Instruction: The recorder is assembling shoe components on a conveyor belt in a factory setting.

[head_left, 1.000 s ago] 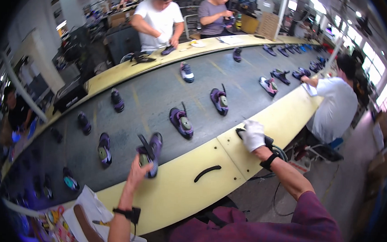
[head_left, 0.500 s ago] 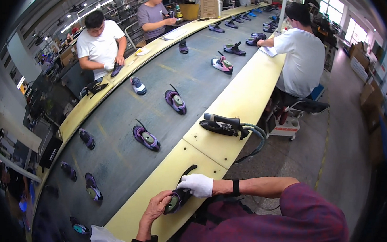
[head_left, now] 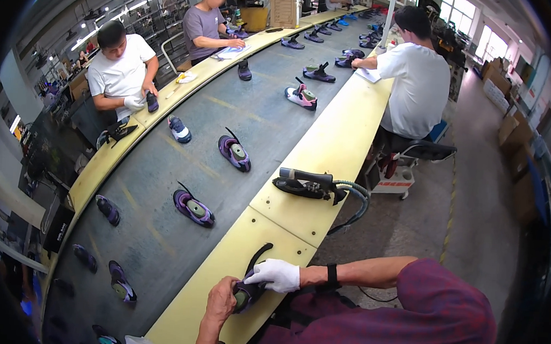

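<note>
A dark purple-black shoe (head_left: 241, 300) with a green insole lies on the yellow bench top (head_left: 212, 273) just in front of me. My bare left hand (head_left: 221, 300) is closed round its left side. From the right, my right hand (head_left: 278, 275) in a white glove pinches the shoe's upper, its fingertips close to the left hand's. A black strap (head_left: 260, 253) sticks up from the shoe and curves away beyond the glove. Both hands partly cover the shoe.
A black steam iron (head_left: 303, 187) with a thick hose (head_left: 363, 202) rests further along the bench. Several shoes, including a purple one (head_left: 194, 208), lie on the grey conveyor belt (head_left: 161, 184). Co-workers sit or stand along both sides, one in white (head_left: 413, 83) on my side.
My right hand's fingers have shifted left across the shoe towards my left hand, and the shoe shows less of its insole. The whole view has turned slightly. A co-worker opposite has lowered their hands.
</note>
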`<control>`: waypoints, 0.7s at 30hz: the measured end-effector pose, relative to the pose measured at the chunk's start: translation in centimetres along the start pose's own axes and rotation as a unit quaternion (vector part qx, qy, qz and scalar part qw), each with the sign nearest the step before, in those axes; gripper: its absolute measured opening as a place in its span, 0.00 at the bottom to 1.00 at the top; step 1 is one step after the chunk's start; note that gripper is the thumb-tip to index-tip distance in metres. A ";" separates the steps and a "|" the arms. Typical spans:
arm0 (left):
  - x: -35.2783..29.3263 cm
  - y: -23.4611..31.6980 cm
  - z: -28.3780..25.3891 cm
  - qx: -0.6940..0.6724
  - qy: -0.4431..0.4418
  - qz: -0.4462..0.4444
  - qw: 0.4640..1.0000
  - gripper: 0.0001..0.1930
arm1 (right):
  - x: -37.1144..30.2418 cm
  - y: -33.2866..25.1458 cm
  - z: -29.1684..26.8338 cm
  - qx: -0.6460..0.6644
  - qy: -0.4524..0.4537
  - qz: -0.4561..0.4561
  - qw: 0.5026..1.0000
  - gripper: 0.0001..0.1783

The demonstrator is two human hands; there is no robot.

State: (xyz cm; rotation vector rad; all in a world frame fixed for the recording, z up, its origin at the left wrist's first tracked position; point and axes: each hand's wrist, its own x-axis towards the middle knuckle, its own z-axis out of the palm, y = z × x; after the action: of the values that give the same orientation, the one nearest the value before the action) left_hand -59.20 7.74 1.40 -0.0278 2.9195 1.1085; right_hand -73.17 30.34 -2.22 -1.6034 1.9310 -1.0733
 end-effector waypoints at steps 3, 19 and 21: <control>0.6 -0.2 0.7 -0.016 0.020 -0.061 0.998 0.08 | 1.4 -0.2 -0.3 -0.027 -0.076 0.037 0.996 0.34; -7.8 9.2 5.9 0.025 0.247 -0.073 0.966 0.13 | 3.8 0.2 -2.3 0.012 -0.186 0.090 0.978 0.25; -8.1 10.1 6.6 0.048 0.270 -0.052 0.960 0.17 | 4.3 1.1 -1.6 0.026 -0.191 0.080 0.978 0.24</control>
State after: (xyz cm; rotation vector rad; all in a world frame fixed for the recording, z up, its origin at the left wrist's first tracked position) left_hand -51.26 19.76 3.41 -0.5646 3.3813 1.0812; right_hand -76.12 26.80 -1.38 -1.4709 1.7229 -0.6841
